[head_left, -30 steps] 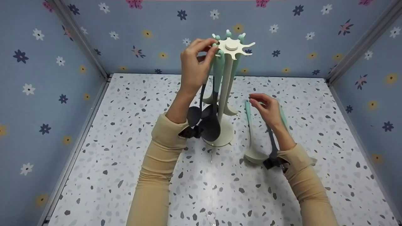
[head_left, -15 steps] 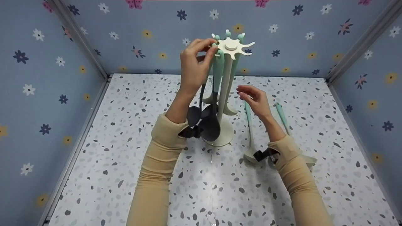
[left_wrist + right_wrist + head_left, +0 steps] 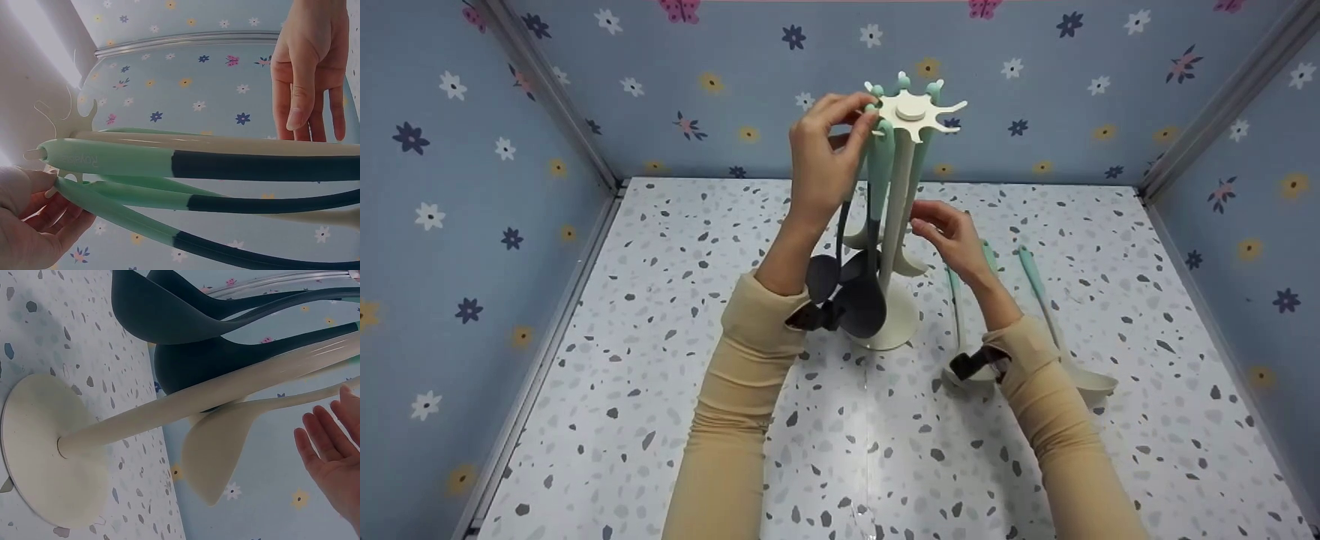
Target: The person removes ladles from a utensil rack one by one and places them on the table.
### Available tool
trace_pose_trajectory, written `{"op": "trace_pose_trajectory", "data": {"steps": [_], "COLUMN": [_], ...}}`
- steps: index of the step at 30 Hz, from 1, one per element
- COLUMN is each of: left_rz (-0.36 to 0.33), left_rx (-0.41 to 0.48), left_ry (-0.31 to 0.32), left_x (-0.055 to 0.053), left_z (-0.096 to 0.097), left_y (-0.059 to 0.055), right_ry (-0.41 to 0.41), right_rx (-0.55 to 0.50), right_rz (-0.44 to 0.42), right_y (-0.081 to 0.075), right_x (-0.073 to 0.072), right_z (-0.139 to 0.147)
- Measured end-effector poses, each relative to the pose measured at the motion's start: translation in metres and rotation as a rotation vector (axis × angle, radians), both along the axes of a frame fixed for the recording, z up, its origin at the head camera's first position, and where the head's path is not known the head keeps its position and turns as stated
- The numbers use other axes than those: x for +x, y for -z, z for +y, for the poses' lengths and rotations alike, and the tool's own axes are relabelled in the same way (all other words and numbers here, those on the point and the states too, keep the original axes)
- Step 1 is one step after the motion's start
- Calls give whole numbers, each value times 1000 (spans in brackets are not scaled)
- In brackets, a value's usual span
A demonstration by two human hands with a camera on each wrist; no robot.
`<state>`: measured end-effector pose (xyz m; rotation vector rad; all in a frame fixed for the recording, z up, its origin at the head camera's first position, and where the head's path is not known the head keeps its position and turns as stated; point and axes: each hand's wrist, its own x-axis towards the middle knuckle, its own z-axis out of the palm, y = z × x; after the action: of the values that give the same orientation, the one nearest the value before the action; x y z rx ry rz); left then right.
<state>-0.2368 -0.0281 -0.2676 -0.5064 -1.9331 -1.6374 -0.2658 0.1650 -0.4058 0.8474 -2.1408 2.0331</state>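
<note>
A cream utensil stand (image 3: pixel 897 225) with a hooked top (image 3: pixel 911 111) stands upright on a round base (image 3: pixel 50 461). Several utensils with mint handles hang from its hooks. At the top, my left hand (image 3: pixel 826 161) pinches the handle end of a black ladle (image 3: pixel 121 222) between thumb and fingertips, right at a hook. Lower down, my right hand (image 3: pixel 952 238) is beside the pole, its fingers loosely extended and holding nothing. Those fingertips are close to the shaft of a hanging cream ladle (image 3: pixel 219 444). Other black ladles (image 3: pixel 861 309) hang at the front left.
On the speckled table (image 3: pixel 660 420), right of the stand, lie a cream ladle (image 3: pixel 958 300), partly behind my right wrist, and another cream ladle (image 3: pixel 1095 384). Between them, a mint handle (image 3: pixel 988 255) shows, the rest hidden by my arm. Flowered panels (image 3: pixel 780 67) enclose the back and sides.
My right hand has moved left and slightly up from above the lying utensils to beside the stand's pole. The left hand keeps its pinch at the top, almost unmoved.
</note>
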Motion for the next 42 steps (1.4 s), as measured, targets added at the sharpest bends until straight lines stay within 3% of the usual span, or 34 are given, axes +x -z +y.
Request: {"op": "trace_pose_trajectory", "data": {"steps": [7,11,25,32,42], "left_rz": [-11,-12,17,16,3], "left_rx": [0,-7,-22,-17,-4], "left_ry": [3,-1,-11,-6,4], "left_x": [0,0,1,0,0], "left_z": [0,0,-1,-1,0], "left_y": [0,0,1,1,0], "right_ry": [-56,-55,18,38,79], "right_rx": [-65,-74,-120,-114,-93], "right_rz": [20,32,-6,34,87], "right_y": [20,25,26,24,8], "right_x": [-16,-19,-15,-12,6], "right_z": [-4,-5,-7,-7,-10]}}
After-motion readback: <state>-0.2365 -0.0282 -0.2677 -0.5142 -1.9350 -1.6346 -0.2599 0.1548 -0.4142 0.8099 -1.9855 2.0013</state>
